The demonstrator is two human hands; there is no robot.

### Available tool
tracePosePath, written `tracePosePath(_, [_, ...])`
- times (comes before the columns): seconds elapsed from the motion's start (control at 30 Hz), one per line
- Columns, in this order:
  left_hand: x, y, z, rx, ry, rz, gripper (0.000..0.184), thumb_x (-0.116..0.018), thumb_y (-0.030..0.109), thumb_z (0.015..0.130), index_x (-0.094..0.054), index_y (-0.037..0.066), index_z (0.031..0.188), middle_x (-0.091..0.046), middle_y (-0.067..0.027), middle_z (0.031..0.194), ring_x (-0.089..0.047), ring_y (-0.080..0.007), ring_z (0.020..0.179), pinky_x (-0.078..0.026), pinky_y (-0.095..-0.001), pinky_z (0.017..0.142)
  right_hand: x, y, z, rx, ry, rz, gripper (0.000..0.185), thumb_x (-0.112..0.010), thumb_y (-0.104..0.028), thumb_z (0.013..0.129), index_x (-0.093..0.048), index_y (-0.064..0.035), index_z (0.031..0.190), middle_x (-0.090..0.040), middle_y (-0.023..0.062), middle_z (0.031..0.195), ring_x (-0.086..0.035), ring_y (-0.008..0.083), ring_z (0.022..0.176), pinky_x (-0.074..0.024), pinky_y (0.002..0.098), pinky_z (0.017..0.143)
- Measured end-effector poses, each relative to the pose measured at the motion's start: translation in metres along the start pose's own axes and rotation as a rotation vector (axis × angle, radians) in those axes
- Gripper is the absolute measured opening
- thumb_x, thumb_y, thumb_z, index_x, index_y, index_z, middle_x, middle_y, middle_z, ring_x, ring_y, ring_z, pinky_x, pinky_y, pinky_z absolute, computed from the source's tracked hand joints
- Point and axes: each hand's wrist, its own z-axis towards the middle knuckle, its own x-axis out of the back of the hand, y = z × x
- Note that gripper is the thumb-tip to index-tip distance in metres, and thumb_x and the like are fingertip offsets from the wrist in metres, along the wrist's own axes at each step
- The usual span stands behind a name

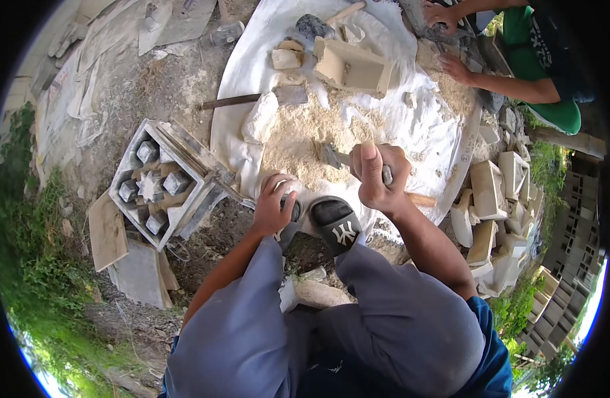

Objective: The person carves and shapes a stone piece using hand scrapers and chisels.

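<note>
My right hand is wrapped round a tool with a flat grey metal blade; its exact kind is unclear. The blade points left, over pale stone dust on a white sheet. Low over the sheet's near edge, beside my dark slippers, is my left hand. Its fingers are curled over something pale, mostly hidden beneath them. A wooden handle lies to the right of my right hand. Ahead of my left hand rests a whitish stone chunk.
A hollow pale stone box and a hammer-like tool lie on the sheet. An ornamental mould-like block stands left. Cut stone pieces are piled right. Another person's hands work at the upper right.
</note>
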Motion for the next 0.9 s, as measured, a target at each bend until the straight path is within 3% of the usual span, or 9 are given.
tracePosePath(0.1, [-0.003, -0.002, 0.004, -0.001, -0.008, 0.035, 0.03, -0.063, 0.017, 0.099, -0.069, 0.001, 0.123, -0.06, -0.016, 0.131, -0.051, -0.0401, 0.13, -0.042, -0.0491, 0.113, 0.001, 0.004, 0.009, -0.085, -0.031, -0.011, 0.052, -0.044, -0.017, 0.115, -0.041, -0.0021, 0.064, -0.041, 0.001, 0.054, -0.036, 0.0116, 0.046, -0.0285, 0.0314, 0.044])
tracePosePath(0.23, [0.002, 0.0, 0.001, 0.0, -0.015, 0.03, 0.03, -0.064, 0.017, 0.098, -0.068, 0.001, 0.123, -0.06, -0.016, 0.131, -0.051, -0.0399, 0.13, -0.042, -0.0492, 0.113, -0.003, -0.008, 0.008, 0.047, 0.011, 0.065, 0.052, -0.044, -0.017, 0.115, -0.04, -0.0021, 0.066, -0.04, 0.0012, 0.053, -0.035, 0.0111, 0.046, -0.0274, 0.0314, 0.044])
tracePosePath(0.37, [0.0, 0.003, 0.002, -0.005, -0.019, 0.026, 0.03, -0.064, 0.017, 0.098, -0.068, 0.001, 0.123, -0.06, -0.0161, 0.132, -0.051, -0.0397, 0.131, -0.042, -0.0488, 0.113, 0.003, 0.002, 0.005, -0.15, -0.029, 0.017, 0.052, -0.042, -0.015, 0.115, -0.04, -0.0011, 0.065, -0.04, 0.0021, 0.053, -0.036, 0.0125, 0.045, -0.0299, 0.0315, 0.043])
tracePosePath(0.43, [0.002, 0.002, 0.0, -0.01, -0.019, 0.024, 0.03, -0.064, 0.017, 0.098, -0.068, 0.001, 0.123, -0.061, -0.0162, 0.132, -0.052, -0.0399, 0.13, -0.043, -0.0488, 0.112, 0.003, -0.012, 0.001, 0.046, -0.017, 0.072, 0.051, -0.043, -0.015, 0.115, -0.041, -0.0016, 0.066, -0.041, 0.0024, 0.053, -0.037, 0.0127, 0.046, -0.031, 0.0311, 0.044])
tracePosePath(0.57, [0.0, 0.0, 0.001, -0.007, -0.015, 0.037, 0.03, -0.063, 0.017, 0.098, -0.067, 0.002, 0.124, -0.061, -0.0163, 0.133, -0.053, -0.0405, 0.131, -0.044, -0.0488, 0.112, -0.001, 0.003, 0.005, -0.069, -0.07, -0.021, 0.052, -0.042, -0.015, 0.115, -0.041, -0.0009, 0.065, -0.042, 0.0023, 0.053, -0.036, 0.0122, 0.045, -0.0301, 0.0323, 0.043])
tracePosePath(0.7, [0.004, 0.004, 0.0, -0.003, -0.015, 0.004, 0.03, -0.063, 0.017, 0.099, -0.067, 0.003, 0.125, -0.06, -0.0166, 0.135, -0.051, -0.0407, 0.136, -0.044, -0.0484, 0.114, -0.002, -0.011, 0.003, 0.016, -0.015, 0.121, 0.051, -0.042, -0.014, 0.115, -0.042, -0.0008, 0.066, -0.041, 0.0014, 0.053, -0.037, 0.0126, 0.045, -0.0294, 0.0321, 0.044])
tracePosePath(0.77, [0.003, 0.005, 0.001, 0.005, -0.004, -0.003, 0.03, -0.063, 0.017, 0.1, -0.067, 0.003, 0.126, -0.06, -0.0174, 0.136, -0.048, -0.0403, 0.141, -0.043, -0.048, 0.116, -0.008, 0.0, 0.003, -0.038, -0.045, -0.123, 0.052, -0.041, -0.015, 0.115, -0.041, -0.001, 0.065, -0.041, 0.0018, 0.053, -0.036, 0.0114, 0.045, -0.0286, 0.0314, 0.043])
tracePosePath(0.9, [0.003, 0.002, -0.001, 0.029, -0.037, -0.006, 0.031, -0.063, 0.018, 0.1, -0.067, 0.003, 0.127, -0.059, -0.0179, 0.139, -0.047, -0.04, 0.143, -0.043, -0.0482, 0.116, -0.005, -0.014, 0.007, 0.05, -0.004, 0.065, 0.051, -0.042, -0.015, 0.115, -0.041, -0.0006, 0.066, -0.042, 0.0012, 0.053, -0.033, 0.0114, 0.045, -0.028, 0.0312, 0.044])
